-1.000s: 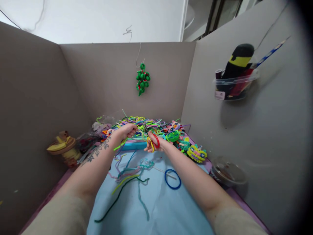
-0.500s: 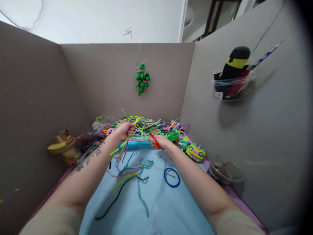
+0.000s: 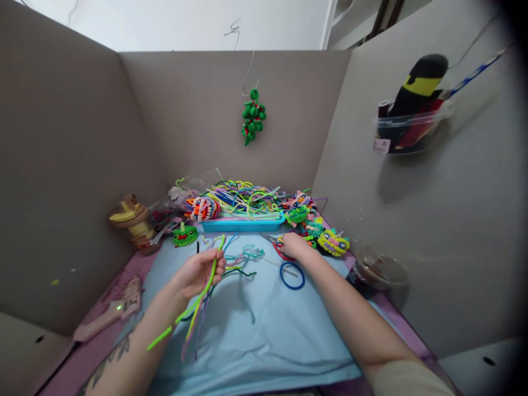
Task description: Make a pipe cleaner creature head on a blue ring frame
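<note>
Several pipe cleaners, lime green, yellow and purple, are gripped in my left hand, their long ends trailing down toward my forearm. My right hand has hold of the red-handled scissors low over the cloth; its fingertips are partly hidden and the blades point left. Between the hands lie a light-blue pipe cleaner piece and a dark green pipe cleaner. A blue ring rests just below my right hand.
At the back, a blue tray is heaped with pipe cleaners, with fuzzy figures beside it. A glue gun with a lit green light lies left. Grey panels enclose three sides; a tool-filled cup hangs on the right one.
My left hand has come down and back toward me from the pile with the pipe cleaners. My right hand has moved right and lower with the scissors, away from the tray.
</note>
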Demonstrator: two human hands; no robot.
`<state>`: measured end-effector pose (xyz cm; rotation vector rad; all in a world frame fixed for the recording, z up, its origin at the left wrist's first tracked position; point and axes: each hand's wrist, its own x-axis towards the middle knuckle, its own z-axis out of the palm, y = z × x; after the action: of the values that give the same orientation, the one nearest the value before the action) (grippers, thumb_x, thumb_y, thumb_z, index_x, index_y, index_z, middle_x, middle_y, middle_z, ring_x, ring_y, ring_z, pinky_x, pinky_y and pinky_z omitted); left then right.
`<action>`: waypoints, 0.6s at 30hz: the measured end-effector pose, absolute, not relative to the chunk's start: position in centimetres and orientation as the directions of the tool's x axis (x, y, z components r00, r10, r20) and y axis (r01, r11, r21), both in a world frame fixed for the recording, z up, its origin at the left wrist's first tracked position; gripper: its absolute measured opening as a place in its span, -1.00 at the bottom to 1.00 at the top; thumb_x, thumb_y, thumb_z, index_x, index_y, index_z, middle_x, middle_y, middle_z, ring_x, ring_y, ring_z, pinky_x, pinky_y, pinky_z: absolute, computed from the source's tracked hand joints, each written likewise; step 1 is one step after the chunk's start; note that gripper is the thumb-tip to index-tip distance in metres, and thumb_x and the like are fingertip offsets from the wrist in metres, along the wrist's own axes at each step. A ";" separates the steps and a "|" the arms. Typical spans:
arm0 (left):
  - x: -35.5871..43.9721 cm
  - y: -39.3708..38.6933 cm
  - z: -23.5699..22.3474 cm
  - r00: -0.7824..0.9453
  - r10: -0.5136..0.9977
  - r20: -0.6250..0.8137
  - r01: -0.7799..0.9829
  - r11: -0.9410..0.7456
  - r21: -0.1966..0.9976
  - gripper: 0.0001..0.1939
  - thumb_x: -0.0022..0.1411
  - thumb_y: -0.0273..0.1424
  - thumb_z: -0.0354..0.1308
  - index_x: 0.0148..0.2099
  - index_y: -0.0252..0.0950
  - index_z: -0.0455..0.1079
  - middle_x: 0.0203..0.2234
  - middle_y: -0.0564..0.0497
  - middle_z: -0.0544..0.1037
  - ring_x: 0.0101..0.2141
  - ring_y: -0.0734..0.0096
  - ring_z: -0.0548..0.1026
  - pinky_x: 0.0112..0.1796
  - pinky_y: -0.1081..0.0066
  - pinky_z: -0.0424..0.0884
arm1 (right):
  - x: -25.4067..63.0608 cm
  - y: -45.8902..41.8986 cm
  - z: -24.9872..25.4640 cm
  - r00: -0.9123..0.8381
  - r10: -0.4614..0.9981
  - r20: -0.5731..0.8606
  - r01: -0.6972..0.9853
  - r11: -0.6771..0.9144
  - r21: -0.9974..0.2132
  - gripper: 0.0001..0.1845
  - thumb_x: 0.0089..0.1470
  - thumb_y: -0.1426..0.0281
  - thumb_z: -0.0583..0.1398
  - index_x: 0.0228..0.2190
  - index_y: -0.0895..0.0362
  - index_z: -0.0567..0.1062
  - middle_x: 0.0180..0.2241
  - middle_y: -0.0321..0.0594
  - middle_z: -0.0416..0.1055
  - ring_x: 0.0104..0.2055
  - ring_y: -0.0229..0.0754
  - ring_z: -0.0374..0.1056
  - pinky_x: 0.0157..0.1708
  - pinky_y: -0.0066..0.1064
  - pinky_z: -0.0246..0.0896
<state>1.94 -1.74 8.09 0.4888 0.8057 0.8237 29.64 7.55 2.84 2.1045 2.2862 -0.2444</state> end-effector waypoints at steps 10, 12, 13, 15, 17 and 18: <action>0.2 -6.2 3.1 0.248 0.771 -0.586 -0.614 0.594 0.521 -0.94 0.12 -0.54 0.05 -0.33 -0.33 0.33 -0.21 -0.16 0.53 -0.22 0.07 0.52 -0.35 0.16 0.48 | 23.9 4.6 3.4 -0.519 0.855 0.015 0.798 0.490 -0.352 -0.41 -0.14 0.25 0.24 -0.01 0.10 0.34 -0.09 -0.04 0.38 -0.10 -0.05 0.33 -0.17 -0.37 0.17; 0.6 -5.4 2.5 0.240 0.754 -0.612 -0.582 0.616 0.531 -0.96 0.11 -0.51 0.08 -0.32 -0.33 0.33 -0.25 -0.18 0.54 -0.26 0.08 0.53 -0.38 0.20 0.48 | 21.4 5.2 2.7 -0.545 0.836 -0.064 0.779 0.476 -0.409 -0.39 -0.27 0.33 0.31 -0.09 0.16 0.40 -0.16 -0.01 0.42 -0.13 -0.01 0.34 -0.20 -0.36 0.19; 0.7 -4.7 2.3 0.225 0.753 -0.618 -0.576 0.615 0.539 -0.97 0.11 -0.50 0.07 -0.34 -0.32 0.32 -0.29 -0.18 0.54 -0.30 0.10 0.54 -0.41 0.22 0.47 | 20.0 5.6 2.4 -0.549 0.831 -0.088 0.766 0.458 -0.451 -0.46 -0.31 0.37 0.33 -0.17 0.17 0.46 -0.22 -0.04 0.45 -0.16 -0.01 0.36 -0.22 -0.38 0.19; 0.4 -2.5 2.1 0.151 0.778 -0.610 -0.590 0.566 0.576 -0.95 0.13 -0.50 0.03 -0.39 -0.30 0.28 -0.37 -0.13 0.55 -0.39 0.15 0.55 -0.45 0.25 0.46 | 17.4 6.7 2.0 -0.543 0.835 -0.085 0.747 0.435 -0.503 -0.62 -0.27 0.37 0.31 -0.29 0.16 0.49 -0.32 -0.13 0.49 -0.23 -0.06 0.38 -0.26 -0.42 0.21; -0.4 0.0 2.4 0.005 0.831 -0.557 -0.622 0.438 0.649 -0.88 0.13 -0.53 -0.02 -0.45 -0.29 0.22 -0.44 -0.08 0.54 -0.49 0.24 0.54 -0.50 0.30 0.45 | 15.6 7.9 2.1 -0.509 0.860 -0.038 0.736 0.412 -0.538 -0.67 -0.15 0.39 0.24 -0.24 0.15 0.47 -0.28 -0.16 0.49 -0.23 -0.12 0.38 -0.27 -0.45 0.22; -1.1 1.1 2.7 -0.041 0.852 -0.523 -0.628 0.385 0.676 -0.87 0.14 -0.54 -0.04 -0.46 -0.29 0.20 -0.44 -0.07 0.54 -0.52 0.26 0.53 -0.52 0.31 0.44 | 15.1 8.4 2.4 -0.488 0.873 -0.006 0.729 0.404 -0.552 -0.64 -0.10 0.42 0.20 -0.17 0.15 0.44 -0.21 -0.16 0.47 -0.19 -0.14 0.37 -0.24 -0.45 0.22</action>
<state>-1.06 1.10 2.72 0.2631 1.0678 1.2155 15.06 8.43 2.37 1.6812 2.8602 -0.8666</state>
